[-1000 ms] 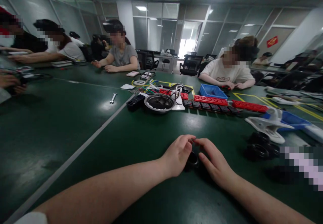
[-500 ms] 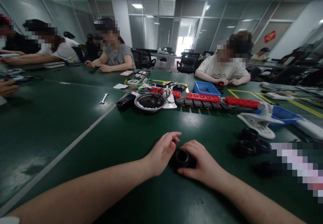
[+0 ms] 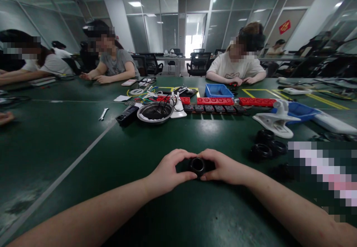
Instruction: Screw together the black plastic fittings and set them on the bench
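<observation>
A black ring-shaped part (image 3: pixel 197 166) with a round opening on top rests on the green table (image 3: pixel 134 150) in front of me. My left hand (image 3: pixel 176 169) curves round its left side, thumb at the near edge and fingers at the far edge. From the other side my right hand (image 3: pixel 219 166) grips it in the same way. The fingertips of both hands nearly meet around the part. To the right stand several similar black round parts (image 3: pixel 261 151), apart from my hands.
Across the table lie a metal bowl (image 3: pixel 155 114), a black device (image 3: pixel 126 115), red power strips (image 3: pixel 214 101) and a blue tray (image 3: pixel 219 90). A wrench (image 3: pixel 103 114) lies left. A white clamp-like stand (image 3: pixel 276 120) is at right. Co-workers (image 3: pixel 237 67) sit opposite.
My left hand has closed onto the black ring-shaped part from the left, where it was apart from it before. My right hand has kept its grip. The view has shifted slightly.
</observation>
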